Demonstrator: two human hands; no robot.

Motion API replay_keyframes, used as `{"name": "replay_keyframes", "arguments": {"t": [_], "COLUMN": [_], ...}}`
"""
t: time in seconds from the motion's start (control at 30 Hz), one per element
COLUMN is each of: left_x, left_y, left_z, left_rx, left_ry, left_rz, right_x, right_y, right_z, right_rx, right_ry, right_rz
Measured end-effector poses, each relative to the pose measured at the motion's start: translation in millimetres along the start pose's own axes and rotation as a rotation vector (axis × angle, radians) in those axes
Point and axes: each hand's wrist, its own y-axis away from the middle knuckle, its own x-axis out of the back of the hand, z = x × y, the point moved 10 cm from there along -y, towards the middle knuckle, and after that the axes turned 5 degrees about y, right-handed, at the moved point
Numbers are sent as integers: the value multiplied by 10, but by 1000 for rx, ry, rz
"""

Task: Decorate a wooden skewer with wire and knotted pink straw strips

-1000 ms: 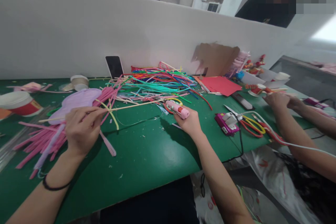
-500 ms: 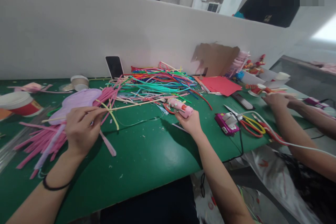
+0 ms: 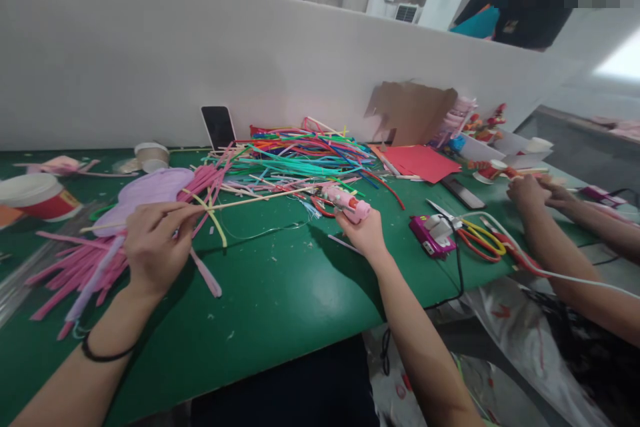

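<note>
My left hand point(image 3: 161, 243) is closed, pinching a thin wooden stick point(image 3: 255, 199) that reaches across to the right. Wrapped round a pink glue gun point(image 3: 345, 203) is my right hand point(image 3: 364, 232). The gun's front end lies near the stick's far tip; whether they touch I cannot tell. Beside and beneath my left hand are a lilac padded shape point(image 3: 150, 195) and a bundle of pink fuzzy strips point(image 3: 90, 263). A yellow pipe cleaner point(image 3: 216, 221) crosses under the stick.
A heap of coloured pipe cleaners point(image 3: 300, 160) lies at the back of the green table point(image 3: 300, 307). To the right are a purple power block point(image 3: 431, 236), scissors point(image 3: 480, 240) and red sheets point(image 3: 420, 163). A paper cup point(image 3: 40, 197) stands left. A co-worker's hands point(image 3: 533, 192) work at far right.
The glue gun in my right hand has shifted very slightly to the right. My left hand and the stick stay nearly still. The co-worker's hands have moved a little.
</note>
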Motion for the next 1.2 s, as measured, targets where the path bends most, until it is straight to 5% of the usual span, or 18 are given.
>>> {"name": "replay_keyframes", "arguments": {"t": [1.2], "left_x": [-18], "left_y": [15], "left_z": [-21], "left_rx": [30], "left_ry": [0], "left_rz": [-13], "right_x": [-57], "right_y": [18], "right_z": [-65], "right_rx": [40], "right_ry": [2], "right_rz": [-53]}}
